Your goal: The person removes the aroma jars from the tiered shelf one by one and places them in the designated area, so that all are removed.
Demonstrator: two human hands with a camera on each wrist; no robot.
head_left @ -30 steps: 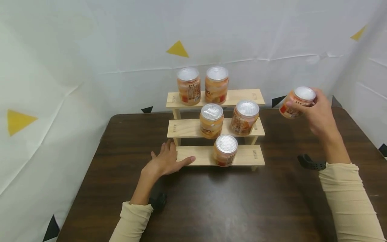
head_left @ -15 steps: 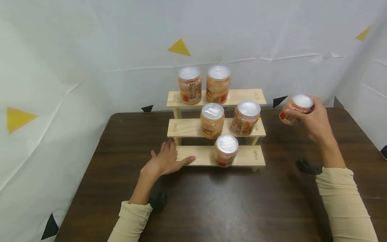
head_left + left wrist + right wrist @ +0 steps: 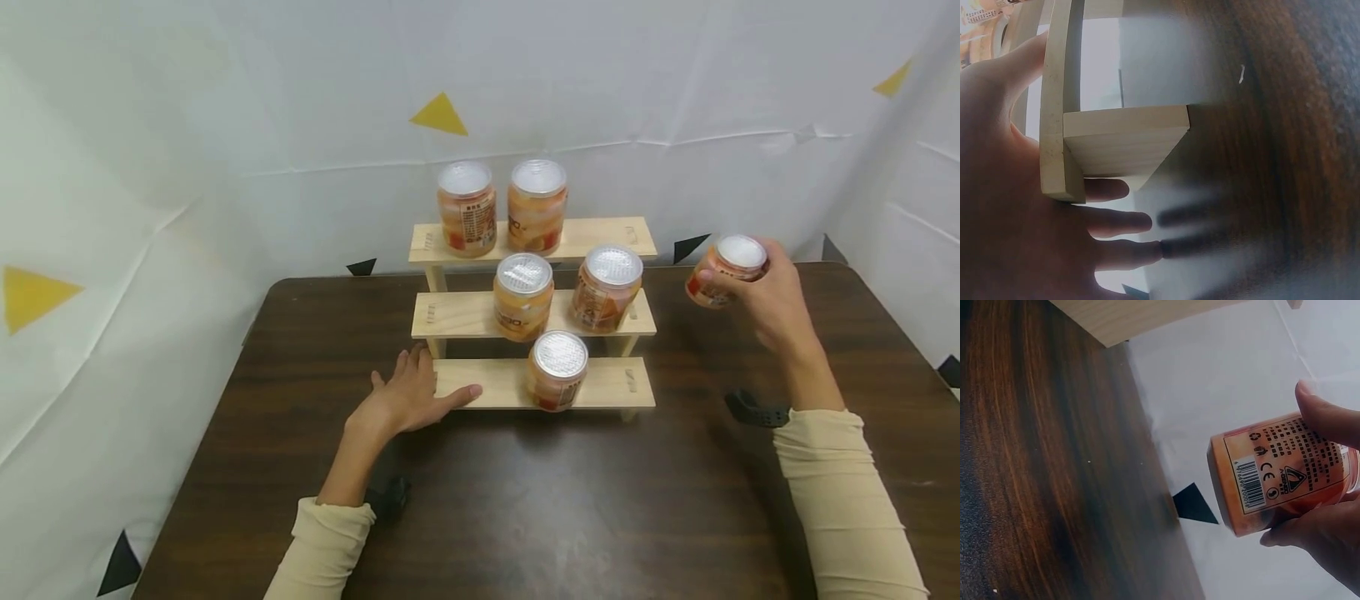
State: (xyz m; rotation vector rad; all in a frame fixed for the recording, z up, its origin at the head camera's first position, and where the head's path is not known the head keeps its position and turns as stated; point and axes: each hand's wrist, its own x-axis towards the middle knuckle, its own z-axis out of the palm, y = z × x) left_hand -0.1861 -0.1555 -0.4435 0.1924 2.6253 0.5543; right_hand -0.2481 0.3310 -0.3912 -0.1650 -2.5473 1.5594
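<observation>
My right hand [image 3: 772,292] grips an orange-labelled jar [image 3: 726,273] with a silver lid, held in the air to the right of a three-step wooden rack [image 3: 480,383]. In the right wrist view, the thumb and fingers wrap the lid end of the jar [image 3: 1272,469], and its barcode shows. At the rack's lower left end rests my left hand [image 3: 405,396], thumb over the bottom board and fingers spread straight. The left wrist view has its fingers [image 3: 1116,222] beside the board's support leg [image 3: 1125,125]. Two jars [image 3: 537,208] stand on the top step, two [image 3: 523,298] on the middle, one [image 3: 557,372] on the bottom.
The rack stands on a dark wood table [image 3: 525,500]. Behind it hangs a white cloth [image 3: 600,83] with yellow and black triangles, which also closes off both sides.
The right hand and its jar have sunk a little and drifted slightly left. My left hand stays at the rack.
</observation>
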